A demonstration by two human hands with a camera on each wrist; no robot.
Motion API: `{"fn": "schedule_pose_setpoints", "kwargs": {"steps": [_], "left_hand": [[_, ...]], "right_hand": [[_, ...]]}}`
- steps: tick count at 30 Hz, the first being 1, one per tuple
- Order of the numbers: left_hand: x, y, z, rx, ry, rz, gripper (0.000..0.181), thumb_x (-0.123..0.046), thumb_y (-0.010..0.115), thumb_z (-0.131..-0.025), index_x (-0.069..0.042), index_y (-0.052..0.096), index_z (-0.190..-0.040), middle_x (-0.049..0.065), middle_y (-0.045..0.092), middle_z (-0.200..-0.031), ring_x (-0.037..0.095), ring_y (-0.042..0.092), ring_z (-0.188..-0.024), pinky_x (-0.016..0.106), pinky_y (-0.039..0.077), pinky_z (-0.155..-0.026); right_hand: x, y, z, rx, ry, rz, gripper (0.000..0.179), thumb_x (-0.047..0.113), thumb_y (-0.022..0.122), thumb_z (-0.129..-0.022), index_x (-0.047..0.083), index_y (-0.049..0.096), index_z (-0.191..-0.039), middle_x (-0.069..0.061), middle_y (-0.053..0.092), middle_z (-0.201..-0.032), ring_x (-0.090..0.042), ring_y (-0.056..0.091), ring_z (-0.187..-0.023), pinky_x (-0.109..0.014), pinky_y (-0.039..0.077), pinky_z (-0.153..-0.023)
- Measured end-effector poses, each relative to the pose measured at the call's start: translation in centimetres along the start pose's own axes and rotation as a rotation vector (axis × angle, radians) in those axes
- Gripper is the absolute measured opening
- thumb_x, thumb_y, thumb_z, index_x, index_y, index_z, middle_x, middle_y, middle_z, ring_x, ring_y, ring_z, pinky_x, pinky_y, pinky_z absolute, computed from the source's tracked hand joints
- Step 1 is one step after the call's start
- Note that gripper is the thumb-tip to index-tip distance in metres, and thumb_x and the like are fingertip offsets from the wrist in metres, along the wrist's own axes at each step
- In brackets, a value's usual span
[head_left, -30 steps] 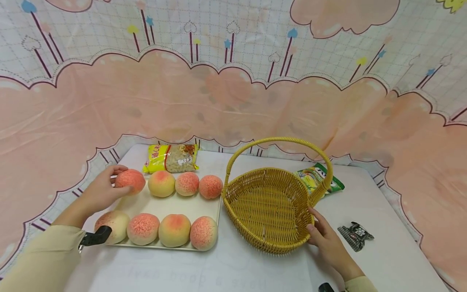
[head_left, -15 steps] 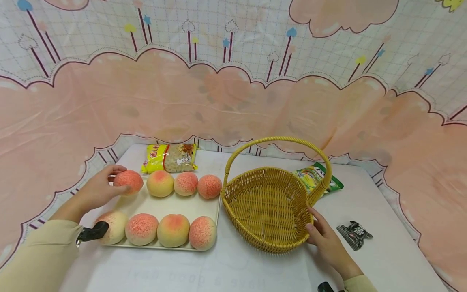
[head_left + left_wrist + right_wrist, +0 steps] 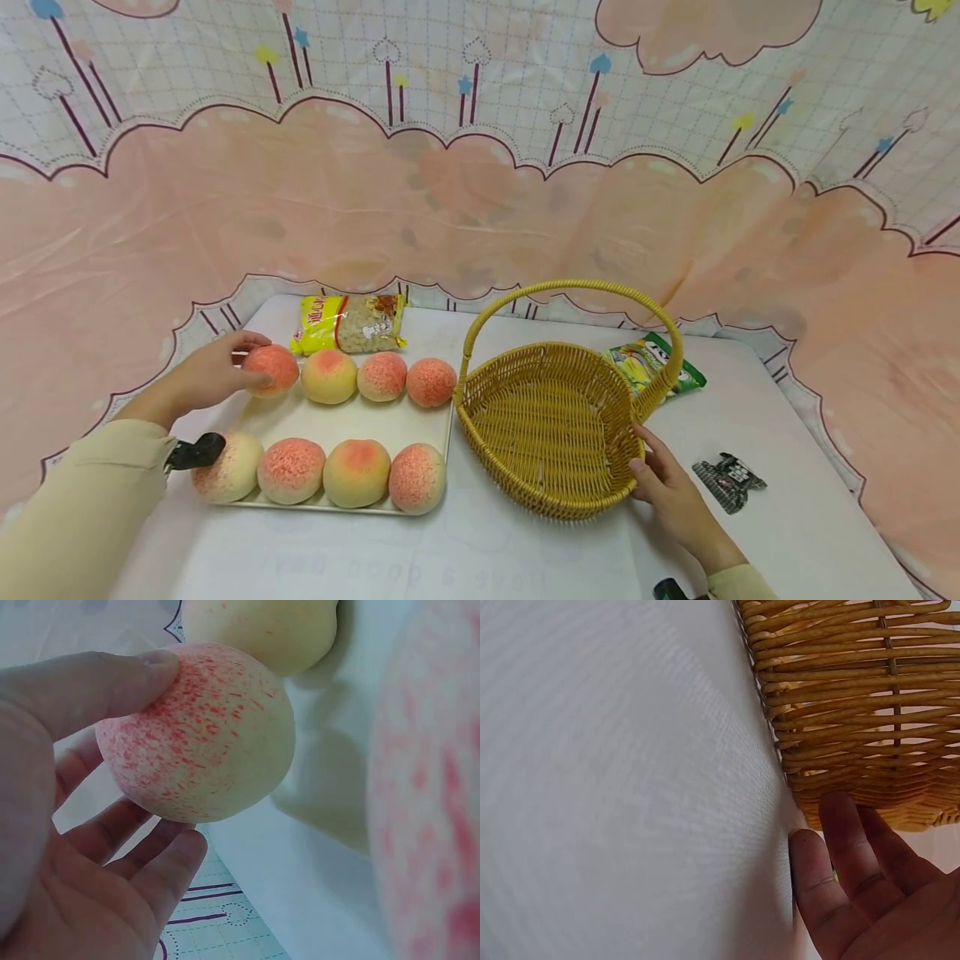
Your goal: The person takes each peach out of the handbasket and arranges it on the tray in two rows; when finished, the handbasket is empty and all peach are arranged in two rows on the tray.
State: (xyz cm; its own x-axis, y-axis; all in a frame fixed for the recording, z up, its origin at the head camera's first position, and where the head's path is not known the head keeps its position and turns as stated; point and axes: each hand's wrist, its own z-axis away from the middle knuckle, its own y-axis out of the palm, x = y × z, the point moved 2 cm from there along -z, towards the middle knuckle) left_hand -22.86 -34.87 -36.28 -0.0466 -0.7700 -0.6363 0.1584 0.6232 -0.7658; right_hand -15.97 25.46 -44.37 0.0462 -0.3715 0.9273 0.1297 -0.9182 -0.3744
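Observation:
My left hand (image 3: 210,373) grips a pink-speckled peach (image 3: 273,369) over the back left corner of the cream tray (image 3: 341,429). In the left wrist view, the thumb lies on one side of this peach and the fingers reach round beneath it. More peaches stand in a back row and a front row on the tray, such as a yellow one (image 3: 328,377) right beside the held peach. With the thumb at the rim and fingers along the outer wall, my right hand (image 3: 681,506) holds the right side of a yellow wicker basket (image 3: 547,433). Nothing lies inside the basket.
Behind the tray lies a yellow food packet (image 3: 351,324). A green snack packet (image 3: 660,367) is partly hidden by the basket's handle (image 3: 573,286). A small black wrapper (image 3: 729,482) rests on the white table (image 3: 517,558) at right. A patterned cloth (image 3: 480,200) hangs behind.
My left hand and the peach shift slightly left, then back to the right towards the yellow peach. The right hand and basket keep their place.

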Motion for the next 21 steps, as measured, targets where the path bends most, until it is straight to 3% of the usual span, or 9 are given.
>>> {"fn": "schedule_pose_setpoints", "kwargs": {"steps": [11, 15, 21], "left_hand": [[0.46, 0.01, -0.54, 0.059, -0.002, -0.002, 0.062, -0.021, 0.069, -0.093, 0.013, 0.042, -0.137, 0.039, 0.042, -0.138, 0.057, 0.042, -0.124, 0.068, 0.040, -0.098], [0.27, -0.17, -0.76, 0.076, -0.036, -0.032, 0.060, -0.021, 0.066, -0.096, 0.011, 0.041, -0.140, 0.040, 0.039, -0.141, 0.058, 0.041, -0.125, 0.068, 0.043, -0.094], [-0.04, -0.11, -0.91, 0.128, -0.086, -0.022, 0.065, -0.024, 0.066, -0.096, 0.010, 0.036, -0.144, 0.042, 0.033, -0.144, 0.057, 0.045, -0.122, 0.057, 0.054, -0.083]], "right_hand": [[-0.16, -0.07, 0.04, 0.007, 0.001, -0.009, 0.054, 0.018, 0.047, -0.108, 0.008, 0.027, -0.157, -0.042, 0.036, -0.144, -0.046, 0.053, -0.120, -0.034, 0.058, -0.079], [-0.01, -0.07, 0.03, 0.009, 0.001, -0.015, 0.054, 0.018, 0.046, -0.108, 0.008, 0.026, -0.157, -0.042, 0.036, -0.144, -0.046, 0.053, -0.120, -0.034, 0.058, -0.079], [0.04, -0.05, -0.01, 0.010, 0.012, -0.010, 0.054, 0.019, 0.047, -0.108, 0.009, 0.026, -0.157, -0.041, 0.034, -0.145, -0.047, 0.052, -0.121, -0.034, 0.058, -0.080]]}}
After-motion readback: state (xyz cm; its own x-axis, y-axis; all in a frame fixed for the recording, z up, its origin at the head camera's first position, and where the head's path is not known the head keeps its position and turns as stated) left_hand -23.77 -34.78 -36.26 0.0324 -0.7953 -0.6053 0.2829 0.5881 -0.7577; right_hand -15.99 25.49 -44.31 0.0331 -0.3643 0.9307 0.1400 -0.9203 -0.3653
